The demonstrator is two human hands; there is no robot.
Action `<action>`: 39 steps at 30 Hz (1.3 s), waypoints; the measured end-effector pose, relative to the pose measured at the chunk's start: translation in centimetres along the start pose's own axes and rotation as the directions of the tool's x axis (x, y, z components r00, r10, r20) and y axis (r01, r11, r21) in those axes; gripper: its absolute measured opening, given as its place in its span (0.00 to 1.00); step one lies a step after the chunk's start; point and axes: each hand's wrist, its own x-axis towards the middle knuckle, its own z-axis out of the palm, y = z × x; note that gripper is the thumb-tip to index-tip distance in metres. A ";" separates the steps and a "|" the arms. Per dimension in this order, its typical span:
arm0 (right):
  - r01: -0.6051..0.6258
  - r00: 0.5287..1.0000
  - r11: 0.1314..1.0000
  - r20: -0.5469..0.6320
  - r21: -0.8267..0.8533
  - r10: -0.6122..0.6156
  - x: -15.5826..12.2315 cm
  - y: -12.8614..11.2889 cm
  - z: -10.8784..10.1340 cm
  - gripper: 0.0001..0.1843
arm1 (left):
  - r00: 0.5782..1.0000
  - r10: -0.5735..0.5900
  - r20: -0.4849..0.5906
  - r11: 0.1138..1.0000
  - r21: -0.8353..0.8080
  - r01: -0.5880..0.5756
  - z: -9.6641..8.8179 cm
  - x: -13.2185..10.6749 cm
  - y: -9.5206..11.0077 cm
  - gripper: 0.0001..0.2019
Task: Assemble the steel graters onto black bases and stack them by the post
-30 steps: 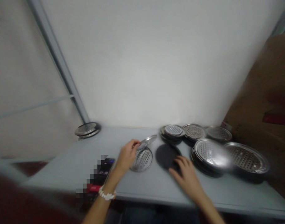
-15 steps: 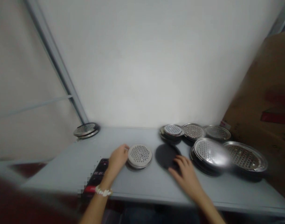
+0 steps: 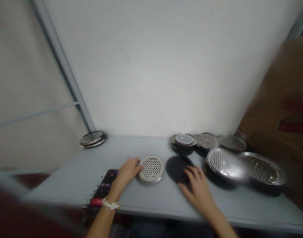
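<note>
My left hand (image 3: 128, 171) is at the left edge of a round perforated metal disc (image 3: 152, 167). The thumb lies over its rim, and the other fingers are partly hidden behind the edge. The disc looks slightly tilted, its near edge showing a second rim beneath. To its right, a flat black disc (image 3: 175, 169) rests on the table. My right hand (image 3: 197, 185) grips that black disc at its right side, fingers bent over it and thumb by the near edge. A white bracelet circles my left wrist.
Stacks of perforated metal discs (image 3: 207, 141) stand along the right side of the grey table (image 3: 151, 203). A smaller stack (image 3: 93, 138) sits at the far left. A phone (image 3: 104, 186) showing a timer lies beside my left forearm. A cardboard box (image 3: 272, 109) rises at the right.
My left thumb has come over the rim of the perforated metal disc, which has shifted slightly right and tilted. My right hand stays at the black disc. The whole view has shifted slightly.
</note>
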 end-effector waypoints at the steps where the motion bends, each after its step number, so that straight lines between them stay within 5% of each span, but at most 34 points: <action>1: 0.014 1.000 1.000 0.017 0.006 -0.014 0.0 -0.3 0.0 0.23 | 1.000 0.012 0.009 1.000 -0.012 -0.012 0.0 0.0 0.0 0.15; 6: 0.061 0.998 0.998 0.008 -0.003 -0.061 0.1 -2.6 0.7 0.18 | 0.997 0.067 0.035 0.994 -0.088 -0.064 0.1 0.1 0.1 0.15; 14: 0.190 0.978 0.982 0.087 0.004 -0.189 -0.7 -7.2 1.6 0.34 | 0.985 0.162 0.058 0.973 -0.178 -0.149 -0.3 -0.3 0.2 0.12; 33: 0.200 0.961 0.979 0.189 0.029 -0.202 -0.7 -7.0 1.2 0.28 | 0.994 0.105 0.026 0.990 -0.098 -0.102 0.4 -0.8 0.9 0.14; 39: 0.082 0.996 0.995 0.030 -0.051 -0.081 -0.7 -5.9 2.1 0.27 | 0.997 0.062 0.038 0.994 -0.088 -0.059 0.2 -0.6 0.9 0.12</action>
